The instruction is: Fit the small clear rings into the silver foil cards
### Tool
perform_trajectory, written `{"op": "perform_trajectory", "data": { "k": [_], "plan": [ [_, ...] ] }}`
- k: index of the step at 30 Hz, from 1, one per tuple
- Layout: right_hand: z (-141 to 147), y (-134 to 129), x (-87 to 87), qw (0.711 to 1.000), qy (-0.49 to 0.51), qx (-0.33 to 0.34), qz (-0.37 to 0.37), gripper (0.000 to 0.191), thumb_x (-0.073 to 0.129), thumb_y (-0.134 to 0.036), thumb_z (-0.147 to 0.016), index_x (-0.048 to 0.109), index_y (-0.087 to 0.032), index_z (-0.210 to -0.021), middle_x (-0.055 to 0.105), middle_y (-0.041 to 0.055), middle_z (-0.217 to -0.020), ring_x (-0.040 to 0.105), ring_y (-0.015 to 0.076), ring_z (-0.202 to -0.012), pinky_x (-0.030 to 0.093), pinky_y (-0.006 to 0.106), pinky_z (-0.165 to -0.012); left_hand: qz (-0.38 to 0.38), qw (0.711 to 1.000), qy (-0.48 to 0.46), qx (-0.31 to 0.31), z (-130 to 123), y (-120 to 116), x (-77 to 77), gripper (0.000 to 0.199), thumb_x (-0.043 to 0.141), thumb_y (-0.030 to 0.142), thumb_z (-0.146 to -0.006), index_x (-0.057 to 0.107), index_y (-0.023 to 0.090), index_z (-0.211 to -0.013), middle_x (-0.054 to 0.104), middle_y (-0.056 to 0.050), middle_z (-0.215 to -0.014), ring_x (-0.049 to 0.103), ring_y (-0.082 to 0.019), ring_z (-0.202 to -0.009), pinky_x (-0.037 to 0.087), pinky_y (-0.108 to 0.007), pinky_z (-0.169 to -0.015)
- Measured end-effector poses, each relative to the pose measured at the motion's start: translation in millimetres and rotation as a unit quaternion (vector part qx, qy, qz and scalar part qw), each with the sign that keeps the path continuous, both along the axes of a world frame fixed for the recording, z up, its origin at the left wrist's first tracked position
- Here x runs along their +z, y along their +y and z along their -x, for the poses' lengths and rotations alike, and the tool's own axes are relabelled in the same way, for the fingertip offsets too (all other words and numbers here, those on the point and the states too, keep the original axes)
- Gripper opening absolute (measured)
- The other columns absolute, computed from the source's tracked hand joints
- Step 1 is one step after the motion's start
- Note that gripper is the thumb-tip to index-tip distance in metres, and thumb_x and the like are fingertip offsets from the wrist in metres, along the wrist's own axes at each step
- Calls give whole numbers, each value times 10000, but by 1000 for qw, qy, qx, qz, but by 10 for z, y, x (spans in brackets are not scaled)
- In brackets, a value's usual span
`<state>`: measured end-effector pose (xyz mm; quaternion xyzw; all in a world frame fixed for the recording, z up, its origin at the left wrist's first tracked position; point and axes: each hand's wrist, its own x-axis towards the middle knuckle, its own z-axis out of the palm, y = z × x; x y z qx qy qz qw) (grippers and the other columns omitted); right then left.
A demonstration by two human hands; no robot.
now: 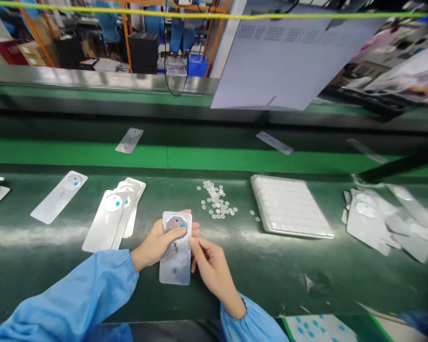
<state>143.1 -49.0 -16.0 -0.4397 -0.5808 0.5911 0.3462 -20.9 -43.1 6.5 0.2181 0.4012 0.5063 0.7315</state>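
My left hand (156, 243) gripped the silvery card (174, 270), long axis pointing away from me, my right hand (214, 267), grip unclear, at its right edge.

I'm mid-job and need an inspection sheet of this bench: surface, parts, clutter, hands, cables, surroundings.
Surface: green work surface, glossy, with light reflections.
Job's things: silvery plate in hand; overlapping plates and a single plate to the left; small white rings scattered ahead; white pack right of them.
Clutter: small scrap at right; untidy pile of flat pieces beyond it.
Hands: left hand grips the silvery plate, thumb on its face; right hand at its right edge, exact contact unclear.
Cables: thin black cable hangs behind the bench.
Surroundings: hanging panel; people in blue beyond.
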Motion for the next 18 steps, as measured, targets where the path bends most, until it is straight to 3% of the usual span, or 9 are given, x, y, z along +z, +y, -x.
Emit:
{"op": "perform_trajectory", "data": {
  "k": [3,6,8,11,14,18],
  "plan": [
    [-69,-11,38,992,22,-119,-41,430,496,-522,-1029,669,-162,-869,642,28,-686,584,127,-509,484,229,-449,11,999,37,-6,1,-23,4,571,862,382,-755,676,143,-1239,756,-177,-1167,762,-309,-959,615,-386,-821],
    [-122,-31,136,970,-36,-173,-168,262,529,-362,-1040,709,-186,-967,678,42,-779,630,136,-607,533,233,-523,12,997,68,-26,13,-36,34,433,826,450,-782,726,123,-1048,773,-143,-1025,762,-261,-790,622,-361,-719],
    [-135,-19,196,952,-90,-135,-260,169,563,-240,-1018,726,-211,-1053,696,65,-915,674,158,-756,569,243,-609,-4,995,90,-33,11,-42,59,377,818,467,-781,722,118,-885,746,-85,-817,729,-219,-692,599,-311,-649],
    [-137,55,230,920,-141,-57,-361,304,552,-115,-998,700,-244,-1230,667,87,-1062,676,170,-889,603,258,-703,-34,992,122,-24,3,-42,85,363,816,445,-768,640,136,-694,611,3,-610,618,-139,-570,497,-220,-532],
    [-148,158,219,887,-191,0,-420,388,542,-83,-994,673,-263,-1312,648,85,-1055,651,155,-823,597,255,-673,-69,986,153,-22,6,-31,85,348,773,410,-798,604,139,-660,555,27,-603,514,-90,-548,405,-186,-498],
    [-159,246,244,861,-225,10,-456,353,557,-87,-996,699,-263,-1267,667,73,-1032,631,134,-735,564,255,-648,-62,989,119,-56,29,-26,80,232,733,364,-798,655,147,-767,618,6,-692,601,-139,-660,488,-227,-598]
  ]
}}
